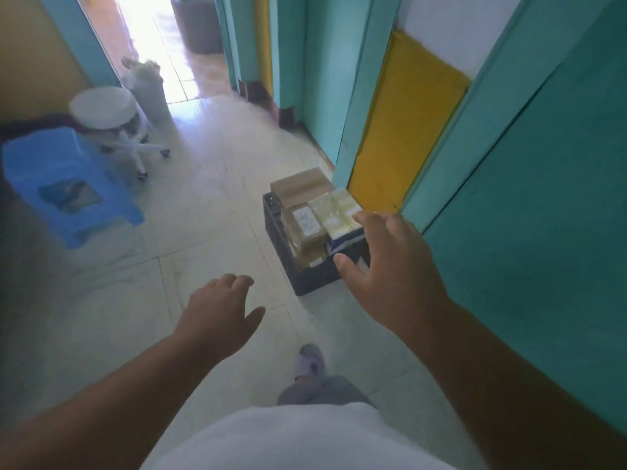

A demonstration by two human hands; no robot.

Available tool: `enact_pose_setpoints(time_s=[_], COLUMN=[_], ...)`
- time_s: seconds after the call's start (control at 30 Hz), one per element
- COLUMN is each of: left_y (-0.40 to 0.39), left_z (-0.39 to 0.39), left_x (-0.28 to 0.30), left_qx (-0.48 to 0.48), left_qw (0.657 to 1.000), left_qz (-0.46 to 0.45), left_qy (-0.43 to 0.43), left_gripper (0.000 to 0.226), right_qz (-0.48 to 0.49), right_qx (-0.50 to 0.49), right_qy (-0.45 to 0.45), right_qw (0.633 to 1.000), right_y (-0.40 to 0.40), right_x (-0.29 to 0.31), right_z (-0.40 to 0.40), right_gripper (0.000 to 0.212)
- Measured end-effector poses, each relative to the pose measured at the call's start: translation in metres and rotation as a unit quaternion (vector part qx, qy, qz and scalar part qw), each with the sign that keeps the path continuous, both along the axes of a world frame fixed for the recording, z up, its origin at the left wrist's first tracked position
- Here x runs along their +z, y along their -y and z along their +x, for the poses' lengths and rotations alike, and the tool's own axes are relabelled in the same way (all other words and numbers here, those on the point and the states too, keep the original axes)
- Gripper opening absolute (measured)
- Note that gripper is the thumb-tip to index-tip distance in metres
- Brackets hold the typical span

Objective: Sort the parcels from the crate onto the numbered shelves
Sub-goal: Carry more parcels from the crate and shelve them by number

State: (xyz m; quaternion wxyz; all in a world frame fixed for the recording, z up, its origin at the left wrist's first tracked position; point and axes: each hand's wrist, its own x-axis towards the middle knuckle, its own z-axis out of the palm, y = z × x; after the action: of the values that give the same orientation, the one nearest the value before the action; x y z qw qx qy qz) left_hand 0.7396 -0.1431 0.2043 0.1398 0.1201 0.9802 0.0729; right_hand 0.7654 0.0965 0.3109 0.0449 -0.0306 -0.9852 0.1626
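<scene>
Both hands' fingers spread, empty; right hand (390,266) over black crate (315,276), apparently full of parcels (305,225).

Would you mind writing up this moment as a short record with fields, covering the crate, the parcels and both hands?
crate: dark plastic crate on the tiled floor, beside the teal wall
parcels: several inside, including a brown box, a taped parcel with a white label and a pale yellow wrapped parcel
right hand: right hand open, fingers spread, reaching over the crate, no grip on anything
left hand: left hand open, over bare floor, holding nothing
nearby: blue plastic stool, white swivel stool
shelves: not in view
</scene>
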Motion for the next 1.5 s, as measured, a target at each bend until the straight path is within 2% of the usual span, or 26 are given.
enact_pose_setpoints(time_s=[0.2,0.33,0.5,0.63,0.8,1.03,1.17,1.27,1.4,1.5], left_y=[-0.004,-0.001,-0.007,-0.013,-0.028,-0.045,-0.051,-0.057,-0.078,-0.094], left_z=[-0.129,-0.226,-0.356,-0.459,-0.539,-0.58,-0.59,-0.59,-0.587,-0.585], left_x=[0.015,0.003,-0.031,-0.058,-0.071,-0.134,-0.213,-0.275,-0.349,-0.392], left_qx=[-0.02,-0.033,-0.105,-0.218,-0.339,-0.392,-0.39,-0.356,-0.202,-0.096], left_qw=[0.999,0.999,0.993,0.973,0.931,0.897,0.885,0.891,0.904,0.91], left_qz=[-0.021,-0.017,-0.022,-0.037,-0.084,-0.098,-0.116,-0.109,-0.065,0.002], left_qy=[0.011,0.015,0.054,0.071,0.108,0.18,0.228,0.261,0.37,0.404], left_gripper=[0.063,0.061,0.059,0.057,0.057,0.055,0.054,0.055,0.053,0.049], right_qz=[0.038,0.036,0.014,0.003,-0.017,-0.048,-0.074,-0.091,-0.102,-0.102], right_qx=[0.026,0.013,-0.064,-0.148,-0.256,-0.347,-0.379,-0.407,-0.417,-0.409], right_qy=[0.026,0.022,0.06,0.087,0.104,0.152,0.194,0.22,0.266,0.312], right_qw=[0.999,0.999,0.996,0.985,0.961,0.924,0.902,0.882,0.863,0.851], right_y=[-0.012,-0.008,0.003,0.021,0.034,0.039,0.031,0.024,0.009,-0.008], right_x=[0.014,0.004,-0.038,-0.068,-0.093,-0.164,-0.253,-0.324,-0.408,-0.46], right_z=[-0.144,-0.232,-0.32,-0.385,-0.438,-0.45,-0.436,-0.434,-0.439,-0.442], right_gripper=[0.059,0.059,0.06,0.058,0.057,0.058,0.058,0.059,0.061,0.059])
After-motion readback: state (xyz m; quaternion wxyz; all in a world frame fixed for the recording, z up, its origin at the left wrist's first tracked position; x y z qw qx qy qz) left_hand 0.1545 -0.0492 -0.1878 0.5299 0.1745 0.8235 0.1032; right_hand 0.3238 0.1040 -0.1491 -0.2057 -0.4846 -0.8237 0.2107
